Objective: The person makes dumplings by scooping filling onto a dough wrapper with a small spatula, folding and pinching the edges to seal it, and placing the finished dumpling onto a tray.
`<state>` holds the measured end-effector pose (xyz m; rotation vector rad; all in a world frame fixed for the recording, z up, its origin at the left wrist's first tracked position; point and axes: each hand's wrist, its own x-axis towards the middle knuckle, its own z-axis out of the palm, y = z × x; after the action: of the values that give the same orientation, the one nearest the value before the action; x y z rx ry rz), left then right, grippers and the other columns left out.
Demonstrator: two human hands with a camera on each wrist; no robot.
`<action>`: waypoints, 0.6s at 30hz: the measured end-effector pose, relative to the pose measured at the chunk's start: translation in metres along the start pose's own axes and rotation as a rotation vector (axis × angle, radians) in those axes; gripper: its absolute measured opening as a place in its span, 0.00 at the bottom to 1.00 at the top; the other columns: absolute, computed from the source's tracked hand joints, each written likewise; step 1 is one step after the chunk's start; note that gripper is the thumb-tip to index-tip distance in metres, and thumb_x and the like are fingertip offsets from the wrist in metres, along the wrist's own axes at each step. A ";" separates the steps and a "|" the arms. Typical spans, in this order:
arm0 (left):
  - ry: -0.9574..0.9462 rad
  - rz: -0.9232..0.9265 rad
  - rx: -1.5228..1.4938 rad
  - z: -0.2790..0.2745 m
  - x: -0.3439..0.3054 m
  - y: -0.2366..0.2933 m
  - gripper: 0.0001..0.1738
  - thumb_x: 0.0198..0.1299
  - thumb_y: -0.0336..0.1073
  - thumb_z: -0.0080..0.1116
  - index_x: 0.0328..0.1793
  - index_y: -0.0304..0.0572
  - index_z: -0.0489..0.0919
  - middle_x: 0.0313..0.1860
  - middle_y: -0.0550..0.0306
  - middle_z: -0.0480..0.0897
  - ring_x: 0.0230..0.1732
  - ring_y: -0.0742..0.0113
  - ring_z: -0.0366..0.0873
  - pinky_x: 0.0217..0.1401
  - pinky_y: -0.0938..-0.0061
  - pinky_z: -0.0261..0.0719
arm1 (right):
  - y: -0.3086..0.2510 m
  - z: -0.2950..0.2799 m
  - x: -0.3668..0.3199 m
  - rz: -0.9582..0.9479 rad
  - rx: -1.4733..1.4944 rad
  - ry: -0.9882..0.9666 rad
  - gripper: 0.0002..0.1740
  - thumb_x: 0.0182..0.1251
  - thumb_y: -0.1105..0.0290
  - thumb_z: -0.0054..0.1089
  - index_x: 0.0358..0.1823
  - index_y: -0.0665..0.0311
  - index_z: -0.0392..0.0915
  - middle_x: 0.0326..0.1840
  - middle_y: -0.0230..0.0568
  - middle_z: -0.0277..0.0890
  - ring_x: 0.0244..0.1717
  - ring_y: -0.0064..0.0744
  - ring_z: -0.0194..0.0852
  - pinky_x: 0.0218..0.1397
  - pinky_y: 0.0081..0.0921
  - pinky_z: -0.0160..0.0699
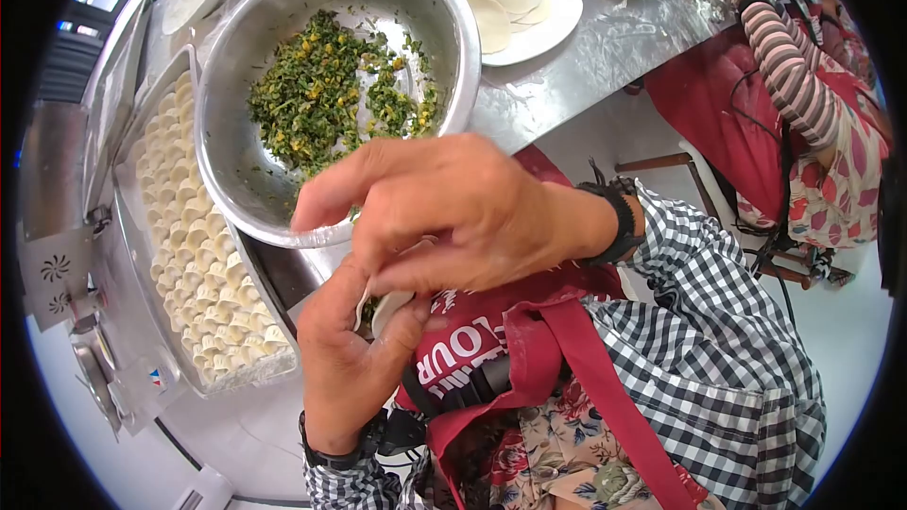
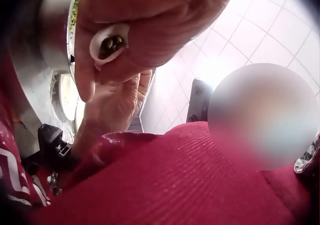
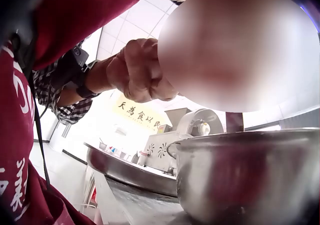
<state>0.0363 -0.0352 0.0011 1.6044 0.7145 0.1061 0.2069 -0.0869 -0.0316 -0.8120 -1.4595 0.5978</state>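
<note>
A folded dough wrapper (image 1: pixel 390 310) with green filling inside is held between the fingers and thumb of the left hand (image 1: pixel 345 359). Just above it the right hand (image 1: pixel 463 212) reaches across with bent fingers, its thumb side close to the wrapper's edge; whether it touches is hidden. The left wrist view gives the wrapper (image 2: pixel 101 41) as a cup, dark filling showing at its opening, gripped in the left hand (image 2: pixel 145 20), with the right hand (image 2: pixel 112 102) beyond. In the right wrist view the left hand (image 3: pixel 140 72) has curled fingers.
A steel bowl (image 1: pixel 465 85) of chopped green and yellow filling stands beyond the hands. Left of it lies a tray (image 1: pixel 198 380) of rows of dumplings. Plates (image 1: pixel 557 24) of round wrappers are on the metal table (image 1: pixel 539 99). Another person in striped sleeves (image 1: pixel 789 61) is at the right.
</note>
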 end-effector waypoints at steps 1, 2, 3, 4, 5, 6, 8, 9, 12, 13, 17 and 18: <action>0.027 0.013 -0.029 0.003 0.001 0.003 0.27 0.45 0.22 0.58 0.56 0.33 0.70 0.47 0.53 0.78 0.45 0.70 0.77 0.48 0.77 0.74 | -0.004 -0.004 0.000 0.121 0.073 0.015 0.05 0.45 0.76 0.63 0.25 0.65 0.77 0.47 0.48 0.73 0.43 0.44 0.74 0.44 0.33 0.73; 0.054 0.024 -0.058 0.005 0.001 0.005 0.26 0.46 0.21 0.57 0.56 0.32 0.70 0.47 0.52 0.78 0.45 0.69 0.77 0.49 0.77 0.74 | -0.005 -0.007 0.001 0.244 0.147 0.030 0.05 0.44 0.76 0.62 0.25 0.63 0.77 0.46 0.45 0.74 0.46 0.45 0.73 0.47 0.35 0.73; 0.054 0.021 -0.058 0.004 0.001 0.006 0.26 0.46 0.21 0.57 0.56 0.32 0.70 0.47 0.52 0.78 0.45 0.69 0.77 0.49 0.77 0.74 | -0.002 -0.006 0.001 0.246 0.149 0.031 0.05 0.44 0.76 0.62 0.25 0.63 0.77 0.46 0.45 0.74 0.46 0.45 0.73 0.47 0.35 0.73; 0.036 -0.011 -0.049 0.004 0.001 0.007 0.27 0.47 0.20 0.56 0.57 0.31 0.69 0.47 0.51 0.78 0.45 0.69 0.77 0.49 0.77 0.74 | 0.003 -0.005 0.001 0.105 0.043 0.002 0.05 0.44 0.75 0.62 0.26 0.64 0.78 0.46 0.45 0.74 0.47 0.44 0.72 0.47 0.34 0.73; 0.018 -0.042 -0.039 0.003 0.001 0.008 0.28 0.47 0.19 0.55 0.58 0.30 0.68 0.48 0.51 0.78 0.46 0.69 0.77 0.50 0.77 0.74 | 0.006 -0.004 0.000 -0.036 -0.064 -0.027 0.06 0.45 0.75 0.62 0.27 0.64 0.79 0.46 0.46 0.74 0.47 0.44 0.72 0.47 0.33 0.73; 0.017 -0.043 -0.039 0.003 0.001 0.007 0.28 0.47 0.19 0.55 0.58 0.30 0.68 0.48 0.51 0.78 0.46 0.69 0.77 0.50 0.77 0.74 | 0.006 -0.004 0.000 -0.035 -0.064 -0.026 0.06 0.45 0.75 0.62 0.27 0.64 0.79 0.46 0.46 0.74 0.47 0.44 0.72 0.47 0.33 0.73; 0.044 0.045 0.070 0.002 0.001 0.003 0.29 0.47 0.18 0.55 0.60 0.28 0.65 0.50 0.51 0.77 0.47 0.69 0.77 0.51 0.77 0.74 | 0.006 -0.003 -0.001 -0.089 -0.122 -0.087 0.06 0.47 0.79 0.63 0.30 0.67 0.80 0.51 0.47 0.72 0.49 0.42 0.71 0.49 0.33 0.70; 0.044 0.043 0.070 0.003 0.001 0.002 0.29 0.47 0.18 0.55 0.60 0.28 0.65 0.50 0.51 0.77 0.47 0.69 0.77 0.51 0.77 0.74 | 0.008 -0.001 -0.002 -0.088 -0.121 -0.086 0.06 0.47 0.79 0.63 0.30 0.67 0.80 0.51 0.47 0.72 0.49 0.42 0.71 0.49 0.33 0.70; 0.079 0.033 -0.043 0.006 0.001 0.000 0.28 0.44 0.19 0.57 0.57 0.30 0.69 0.46 0.54 0.77 0.43 0.67 0.78 0.41 0.76 0.81 | 0.011 0.002 -0.005 -0.004 -0.099 -0.018 0.07 0.45 0.74 0.63 0.28 0.66 0.80 0.45 0.45 0.75 0.48 0.43 0.72 0.46 0.33 0.73; 0.139 0.029 -0.168 0.007 -0.001 -0.003 0.28 0.45 0.20 0.57 0.57 0.30 0.69 0.46 0.54 0.78 0.43 0.67 0.78 0.42 0.76 0.80 | 0.010 0.001 -0.005 0.015 -0.082 0.013 0.06 0.45 0.75 0.63 0.28 0.65 0.80 0.45 0.45 0.75 0.48 0.43 0.72 0.46 0.32 0.73; 0.249 0.021 -0.440 0.013 -0.002 -0.012 0.27 0.49 0.25 0.59 0.57 0.30 0.69 0.47 0.53 0.78 0.45 0.67 0.78 0.45 0.76 0.79 | 0.010 -0.002 -0.007 0.033 -0.124 0.031 0.07 0.45 0.75 0.64 0.28 0.64 0.78 0.46 0.45 0.75 0.47 0.42 0.72 0.45 0.32 0.73; 0.250 0.020 -0.442 0.013 -0.002 -0.016 0.27 0.49 0.25 0.59 0.57 0.30 0.69 0.47 0.53 0.78 0.45 0.67 0.78 0.45 0.76 0.79 | 0.008 -0.002 -0.006 0.034 -0.123 0.029 0.07 0.45 0.75 0.64 0.28 0.64 0.78 0.46 0.45 0.75 0.47 0.42 0.72 0.45 0.32 0.73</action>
<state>0.0346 -0.0472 -0.0149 1.1848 0.8024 0.4551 0.2095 -0.0870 -0.0418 -0.9398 -1.4687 0.5237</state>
